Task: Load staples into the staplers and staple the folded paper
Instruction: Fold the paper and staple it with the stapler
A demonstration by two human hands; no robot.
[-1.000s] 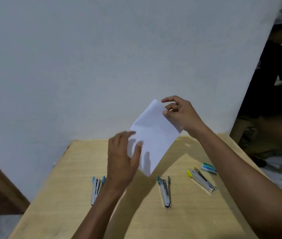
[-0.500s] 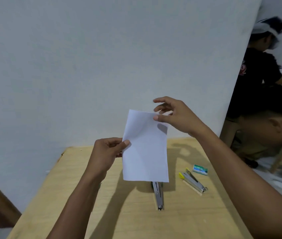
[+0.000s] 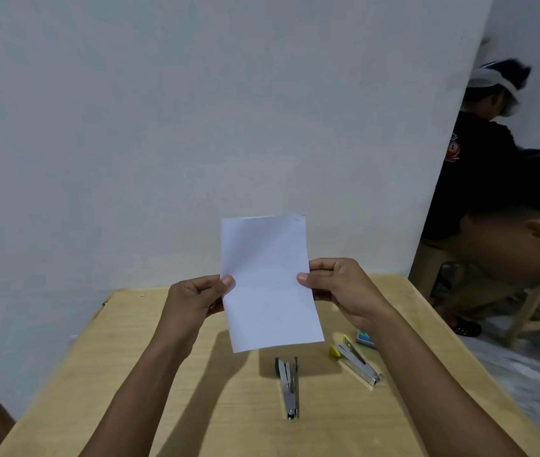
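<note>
Above a wooden table (image 3: 130, 357), well clear of its top: a folded white paper (image 3: 268, 282), now upright and square to the camera, no longer tilted on a corner as a second ago. Pinched at mid-height on both side edges, by thumb and curled fingers of the left hand (image 3: 192, 298) and of the right hand (image 3: 344, 288), the latter shifted down from the top corner. Untouched on the table below: a green stapler (image 3: 287, 387), a yellow stapler (image 3: 356, 361), a small staple box (image 3: 365, 336). Near the paper's top right corner, a tiny dark mark, too small to call a staple. Probably a check of the sheet before further stapling.
</note>
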